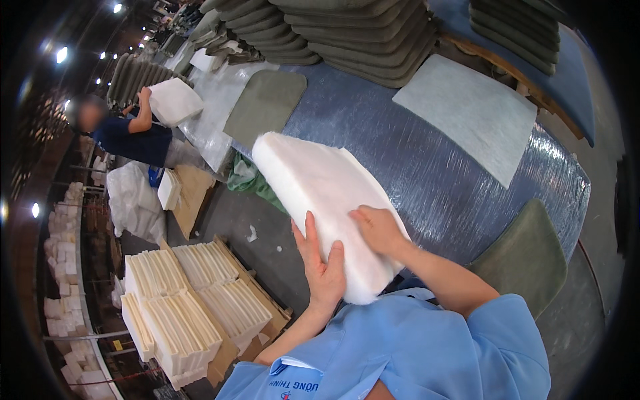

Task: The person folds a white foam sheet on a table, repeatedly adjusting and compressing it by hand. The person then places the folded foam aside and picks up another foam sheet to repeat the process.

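A thick white cushion pad, wrapped in fluffy wadding, is tilted in front of my body, its lower end close to my shirt. My left hand supports its left side, with the thumb and fingers spread along the edge. On the upper face lies my right hand, fingers curled and gripping the wadding near the right edge. Beyond the pad is a table covered in shiny plastic film. A grey-green cushion cover rests on its far left part, and another green cover lies at the near right corner.
A white wadding sheet lies on the table's right side. Tall stacks of grey-green cushions stand along the back. At lower left, cream foam blocks fill a pallet. Another person holds a white pad at far left.
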A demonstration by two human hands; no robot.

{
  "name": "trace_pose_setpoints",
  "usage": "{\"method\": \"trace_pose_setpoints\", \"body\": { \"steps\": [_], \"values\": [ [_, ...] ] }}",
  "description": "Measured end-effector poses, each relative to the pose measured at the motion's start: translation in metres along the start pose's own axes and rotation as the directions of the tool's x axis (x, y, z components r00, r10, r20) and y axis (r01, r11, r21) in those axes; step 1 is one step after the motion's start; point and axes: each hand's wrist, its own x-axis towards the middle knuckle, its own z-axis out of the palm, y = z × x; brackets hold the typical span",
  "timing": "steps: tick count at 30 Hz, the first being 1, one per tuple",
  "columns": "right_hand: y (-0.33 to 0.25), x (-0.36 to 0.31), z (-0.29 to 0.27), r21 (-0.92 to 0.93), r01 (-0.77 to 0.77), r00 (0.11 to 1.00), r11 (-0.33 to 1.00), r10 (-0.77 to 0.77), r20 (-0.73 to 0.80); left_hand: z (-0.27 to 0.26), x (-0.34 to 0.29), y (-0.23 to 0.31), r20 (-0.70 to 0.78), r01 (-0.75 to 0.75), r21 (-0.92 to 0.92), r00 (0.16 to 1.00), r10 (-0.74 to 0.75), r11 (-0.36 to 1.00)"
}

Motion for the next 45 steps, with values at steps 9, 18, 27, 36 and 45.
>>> {"method": "trace_pose_setpoints", "body": {
  "steps": [9, 18, 27, 36, 45],
  "values": [
    [-0.065, 0.000, -0.031, 0.241, -0.032, 0.978, 0.970, -0.019, 0.207, -0.004, -0.003, -0.004, -0.034, -0.005, -0.060, 0.999, 0.003, 0.998],
    [0.037, 0.005, 0.002, -0.021, -0.141, 0.988, 0.990, 0.142, 0.063, -0.004, -0.003, -0.007, -0.036, -0.071, -0.031, 0.997, 0.070, 0.997],
    [0.019, -0.003, 0.010, -0.090, -0.071, 0.997, 0.993, 0.069, -0.025, -0.006, -0.009, -0.008, -0.075, -0.035, -0.014, 0.997, 0.034, 0.999],
    [-0.033, -0.030, -0.011, 0.277, -0.054, 0.985, 0.959, 0.006, 0.172, -0.008, -0.006, -0.011, -0.080, -0.039, -0.042, 0.996, 0.036, 0.998],
    [0.035, -0.022, -0.039, -0.015, -0.097, 0.993, 0.995, 0.098, 0.073, 0.002, -0.010, -0.003, -0.079, -0.007, -0.743, 0.994, -0.078, 0.670]
  ]
}}
